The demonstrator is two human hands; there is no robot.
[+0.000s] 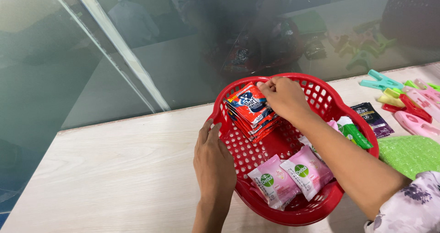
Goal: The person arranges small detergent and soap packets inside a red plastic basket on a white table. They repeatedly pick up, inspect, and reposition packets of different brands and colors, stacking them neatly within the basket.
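Two hands at a red basket of sachets and soaps.

The right hand (284,97) pinches the top of a stack of red-and-blue sachets (250,111) standing tilted inside the basket (316,88), fingers closed on its upper edge. The left hand (213,157) lies flat and open on the basket's near-left rim. Two pink soap packets (288,175) lie at the basket's front.

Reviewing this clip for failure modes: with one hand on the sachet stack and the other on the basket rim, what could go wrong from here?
1. The red sachet stack leans tilted against the red basket wall under the right hand; it may fan out or slide flat.
2. The left hand only rests on the rim, so the basket could shift on the smooth table.
3. The right forearm passes over the pink soap packets and might nudge them.
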